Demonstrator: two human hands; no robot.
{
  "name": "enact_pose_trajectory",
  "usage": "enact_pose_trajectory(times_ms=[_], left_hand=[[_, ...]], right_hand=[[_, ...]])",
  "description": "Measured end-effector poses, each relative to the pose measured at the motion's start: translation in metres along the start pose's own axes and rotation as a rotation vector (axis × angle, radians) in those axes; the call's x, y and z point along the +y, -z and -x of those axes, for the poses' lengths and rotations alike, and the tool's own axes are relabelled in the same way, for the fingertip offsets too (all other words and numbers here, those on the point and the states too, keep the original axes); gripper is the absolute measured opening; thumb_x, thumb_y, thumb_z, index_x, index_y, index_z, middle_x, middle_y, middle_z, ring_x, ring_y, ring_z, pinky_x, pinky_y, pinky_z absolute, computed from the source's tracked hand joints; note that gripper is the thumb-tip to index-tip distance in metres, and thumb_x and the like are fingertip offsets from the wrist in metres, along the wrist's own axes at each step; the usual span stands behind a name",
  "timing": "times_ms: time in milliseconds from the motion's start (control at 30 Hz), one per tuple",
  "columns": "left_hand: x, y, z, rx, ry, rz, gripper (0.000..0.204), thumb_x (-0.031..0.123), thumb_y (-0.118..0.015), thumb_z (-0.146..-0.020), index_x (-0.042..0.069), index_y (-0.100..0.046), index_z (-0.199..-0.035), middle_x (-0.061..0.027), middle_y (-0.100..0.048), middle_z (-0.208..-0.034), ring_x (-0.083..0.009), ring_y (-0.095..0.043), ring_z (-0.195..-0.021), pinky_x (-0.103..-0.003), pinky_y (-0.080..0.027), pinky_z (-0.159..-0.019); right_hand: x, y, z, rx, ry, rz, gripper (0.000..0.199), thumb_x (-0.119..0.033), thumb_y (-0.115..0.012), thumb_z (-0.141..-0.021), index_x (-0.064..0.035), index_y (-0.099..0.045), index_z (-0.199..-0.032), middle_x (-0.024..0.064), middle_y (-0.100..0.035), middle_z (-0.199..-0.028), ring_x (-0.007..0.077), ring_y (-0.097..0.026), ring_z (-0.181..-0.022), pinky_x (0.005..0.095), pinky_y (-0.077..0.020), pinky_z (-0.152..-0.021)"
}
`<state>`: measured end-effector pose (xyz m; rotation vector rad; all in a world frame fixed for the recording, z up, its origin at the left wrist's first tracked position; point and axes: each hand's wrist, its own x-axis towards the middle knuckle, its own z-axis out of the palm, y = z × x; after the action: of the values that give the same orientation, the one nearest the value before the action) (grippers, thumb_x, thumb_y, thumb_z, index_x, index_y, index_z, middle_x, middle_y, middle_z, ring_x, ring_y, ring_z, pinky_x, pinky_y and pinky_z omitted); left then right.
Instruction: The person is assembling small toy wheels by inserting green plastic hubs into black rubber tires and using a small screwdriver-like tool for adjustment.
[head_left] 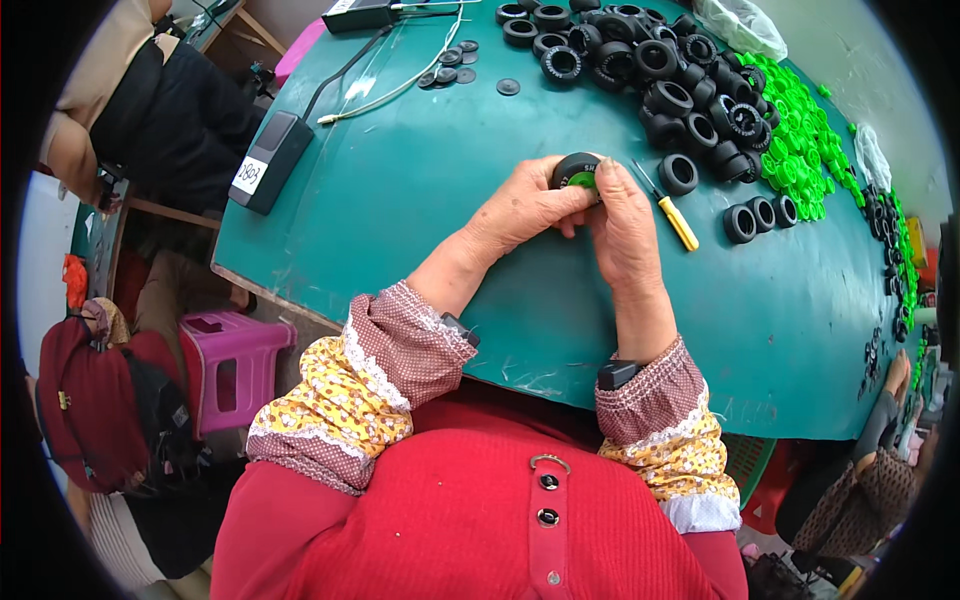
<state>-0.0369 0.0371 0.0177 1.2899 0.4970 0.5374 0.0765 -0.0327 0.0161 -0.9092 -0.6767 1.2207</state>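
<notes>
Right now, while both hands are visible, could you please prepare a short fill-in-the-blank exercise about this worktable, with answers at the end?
1. The left hand and right hand hold one black tyre with a ____ part inside.
2. The slim tool beside the right hand has a ____ handle.
3. The short row right of that handle has ____ tyres.
4. The big tyre pile lies to the ____ of the bright green heap.

Missing words: green; yellow; three; left.

Black tyre (570, 166): small, pale-marked sidewall, held over there toward one o'clock.
Green piece (583, 180): bright, mostly covered, showing around the tyre's five o'clock.
</notes>
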Motion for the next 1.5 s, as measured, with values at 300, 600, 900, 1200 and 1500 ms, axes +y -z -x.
enact_pose_trajectory(times_ms=[300, 600, 900, 1200, 1500], left_hand=[[-0.002, -0.002, -0.002, -0.05, -0.021, -0.099, 0.022, 0.014, -0.06, -0.079, -0.001, -0.054, -0.093, -0.0044, -0.06, -0.076, -0.0102, -0.056, -0.066, -0.022, -0.047, -0.061], [0.001, -0.004, 0.001, -0.018, 0.02, -0.144, 0.017, 0.015, -0.06, -0.077, 0.0, -0.056, -0.084, -0.0021, -0.056, -0.067, -0.0073, -0.052, -0.058, -0.02, -0.044, -0.053], [0.003, 0.001, 0.0, 0.205, -0.059, 0.079, 0.035, 0.037, -0.053, -0.084, 0.003, -0.058, -0.087, -0.0014, -0.054, -0.066, -0.0078, -0.05, -0.052, -0.019, -0.043, -0.048], [-0.004, -0.002, -0.002, 0.262, -0.141, -0.183, 0.034, 0.038, -0.051, -0.086, 0.004, -0.055, -0.086, -0.0015, -0.053, -0.066, -0.0073, -0.05, -0.053, -0.018, -0.041, -0.045], [-0.008, -0.003, -0.004, 0.324, -0.21, -0.18, 0.047, 0.047, -0.044, -0.086, 0.003, -0.05, -0.072, -0.0006, -0.047, -0.056, -0.0062, -0.045, -0.045, -0.021, -0.036, -0.038]], right_hand=[[0.005, -0.004, -0.001, 0.112, 0.029, -0.044, 0.027, -0.03, -0.046, -0.089, -0.0039, -0.053, -0.089, 0.0004, -0.05, -0.069, 0.007, -0.042, -0.054, 0.0204, -0.033, -0.046], [-0.006, -0.001, 0.001, 0.074, -0.05, -0.067, 0.023, -0.027, -0.048, -0.089, -0.0044, -0.053, -0.088, 0.0006, -0.052, -0.068, 0.0089, -0.045, -0.051, 0.0209, -0.0377, -0.046], [0.004, 0.002, -0.001, 0.089, -0.064, 0.036, 0.026, -0.03, -0.052, -0.087, -0.0052, -0.055, -0.094, 0.0004, -0.056, -0.085, 0.0082, -0.051, -0.077, 0.0249, -0.041, -0.071], [0.011, -0.001, -0.002, 0.122, 0.026, 0.14, 0.027, -0.028, -0.05, -0.088, -0.0035, -0.055, -0.098, -0.0002, -0.056, -0.082, 0.0075, -0.051, -0.075, 0.0221, -0.0406, -0.067], [0.011, -0.004, 0.0, 0.158, 0.023, 0.133, 0.027, -0.026, -0.051, -0.088, -0.0013, -0.056, -0.097, 0.0002, -0.057, -0.082, 0.0067, -0.049, -0.074, 0.0212, -0.0406, -0.066]])
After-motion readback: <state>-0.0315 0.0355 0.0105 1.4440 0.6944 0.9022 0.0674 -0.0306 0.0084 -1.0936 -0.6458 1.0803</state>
